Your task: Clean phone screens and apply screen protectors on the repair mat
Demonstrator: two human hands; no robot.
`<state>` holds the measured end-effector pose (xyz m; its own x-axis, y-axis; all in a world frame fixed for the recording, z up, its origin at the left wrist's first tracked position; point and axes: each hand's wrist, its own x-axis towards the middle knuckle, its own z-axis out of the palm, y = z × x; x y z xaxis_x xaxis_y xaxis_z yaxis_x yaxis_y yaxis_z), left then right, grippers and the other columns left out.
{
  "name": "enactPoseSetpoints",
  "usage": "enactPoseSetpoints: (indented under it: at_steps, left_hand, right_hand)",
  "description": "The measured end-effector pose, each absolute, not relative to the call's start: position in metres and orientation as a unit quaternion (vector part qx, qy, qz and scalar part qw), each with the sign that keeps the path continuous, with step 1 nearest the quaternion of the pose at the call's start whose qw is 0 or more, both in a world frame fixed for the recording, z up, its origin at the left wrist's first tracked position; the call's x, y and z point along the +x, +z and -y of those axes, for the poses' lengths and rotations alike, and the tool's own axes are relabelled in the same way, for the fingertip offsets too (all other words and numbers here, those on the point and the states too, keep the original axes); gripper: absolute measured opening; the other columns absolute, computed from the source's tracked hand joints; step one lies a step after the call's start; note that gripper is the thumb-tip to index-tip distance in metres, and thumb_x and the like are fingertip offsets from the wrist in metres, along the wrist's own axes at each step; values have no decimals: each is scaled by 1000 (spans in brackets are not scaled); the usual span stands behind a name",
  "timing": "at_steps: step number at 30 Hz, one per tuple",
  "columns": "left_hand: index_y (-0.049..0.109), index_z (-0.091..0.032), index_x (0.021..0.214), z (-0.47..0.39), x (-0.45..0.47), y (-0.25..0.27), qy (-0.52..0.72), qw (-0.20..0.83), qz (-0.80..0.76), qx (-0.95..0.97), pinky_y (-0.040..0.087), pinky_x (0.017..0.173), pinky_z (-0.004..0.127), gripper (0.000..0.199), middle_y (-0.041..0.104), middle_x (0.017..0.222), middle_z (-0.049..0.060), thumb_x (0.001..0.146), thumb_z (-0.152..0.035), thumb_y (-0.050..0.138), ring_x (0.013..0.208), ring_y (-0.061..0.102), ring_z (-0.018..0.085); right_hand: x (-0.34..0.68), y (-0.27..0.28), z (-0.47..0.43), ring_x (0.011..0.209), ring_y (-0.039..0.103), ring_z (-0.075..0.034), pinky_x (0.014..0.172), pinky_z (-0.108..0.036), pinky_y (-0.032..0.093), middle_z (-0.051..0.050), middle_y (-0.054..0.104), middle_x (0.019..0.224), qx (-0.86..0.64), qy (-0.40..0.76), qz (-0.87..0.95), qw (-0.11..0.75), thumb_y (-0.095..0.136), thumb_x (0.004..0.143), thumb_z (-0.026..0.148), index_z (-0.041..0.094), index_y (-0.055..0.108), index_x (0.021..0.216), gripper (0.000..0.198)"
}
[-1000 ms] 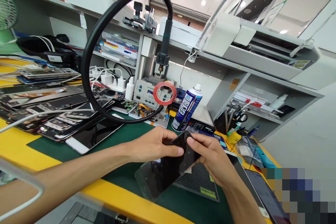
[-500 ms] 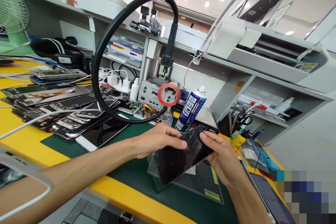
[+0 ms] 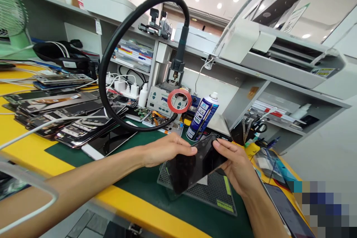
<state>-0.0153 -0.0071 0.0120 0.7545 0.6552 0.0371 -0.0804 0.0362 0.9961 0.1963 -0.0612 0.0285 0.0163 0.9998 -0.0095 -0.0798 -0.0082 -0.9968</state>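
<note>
A dark, glossy phone screen (image 3: 192,167) is held tilted between both hands above the bench; whether it is a whole phone or only the panel I cannot tell. My left hand (image 3: 169,150) pinches its upper left edge, thumb on the glass and fingers behind. On the upper right corner, my right hand (image 3: 232,160) grips with the thumb in front and the other fingers mostly hidden behind. Below it lies a black perforated pad (image 3: 214,193) with yellow-green strips, partly covered by the screen.
Behind the hands stand a blue spray can (image 3: 202,117) and a hot-air station (image 3: 158,98) with a looping black hose (image 3: 102,70) and red tape roll (image 3: 170,100). Stacked phone parts (image 3: 75,119) fill the left. A white-edged phone (image 3: 111,141) lies on the green mat (image 3: 139,186).
My left thumb has shifted very slightly left along the glass, and the screen's tilt differs a little. Both hands keep their hold.
</note>
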Motion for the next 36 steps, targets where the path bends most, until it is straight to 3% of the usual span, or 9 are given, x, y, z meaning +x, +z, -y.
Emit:
enactPoseSetpoints:
  at_steps: [3,10,13,16,20,25,30,32,36]
  left_hand:
    - [33,-22,43,5,-17,12,249,681,-248,642,24,54,29,62,27,46,-8,85,-53,68,50,22,11]
    - [50,-20,52,2,-16,10,220,706,-255,623,23,51,28,59,36,54,-4,91,-64,50,51,27,11]
    - [40,-21,52,2,-18,12,211,684,-223,662,19,52,29,54,28,55,-6,88,-54,64,53,25,11]
    - [45,-20,59,4,-20,14,196,643,-189,716,13,52,30,43,30,56,-8,79,-42,76,52,20,9]
    - [37,-21,58,6,-18,14,203,622,-194,730,11,50,30,51,23,54,-9,81,-49,73,50,16,8]
    - [34,-21,53,8,-15,9,214,622,-207,724,22,47,25,61,24,52,-8,82,-62,67,47,25,8]
    - [66,-14,62,7,-12,5,190,653,-275,680,45,50,26,66,59,59,4,83,-75,53,48,50,12]
    - [61,-16,56,7,-12,6,195,670,-288,656,45,49,25,67,55,55,2,81,-77,53,46,49,12]
    - [41,-21,44,5,-14,10,185,677,-294,649,40,43,22,66,34,43,-7,74,-74,66,39,37,9]
  right_hand:
    - [195,28,63,56,60,-13,54,-23,53,-3,69,69,-480,521,485,513,85,72,43,16,77,83,30]
    - [196,27,62,56,58,-13,54,-24,51,-2,67,67,-479,530,481,508,86,70,43,17,77,81,30]
    - [197,26,61,57,59,-14,52,-23,49,-3,68,70,-486,524,485,504,86,69,45,15,75,79,33]
    - [199,24,59,57,59,-14,50,-22,47,-3,67,69,-493,524,486,496,86,68,46,15,74,77,35]
    - [201,24,58,55,59,-14,50,-24,49,-3,67,67,-497,528,487,488,86,69,45,15,75,80,34]
    - [203,23,57,58,62,-15,53,-24,52,-3,69,68,-490,545,488,474,86,69,41,16,76,79,29]
    - [203,20,58,61,64,-15,58,-24,53,-4,71,71,-470,569,518,432,83,74,41,17,77,82,26]
    - [203,19,58,60,65,-15,58,-24,53,-4,72,71,-473,571,509,437,84,73,40,17,78,83,27]
    - [206,20,55,61,65,-15,57,-22,52,-5,72,72,-490,554,468,484,88,67,38,15,77,81,29]
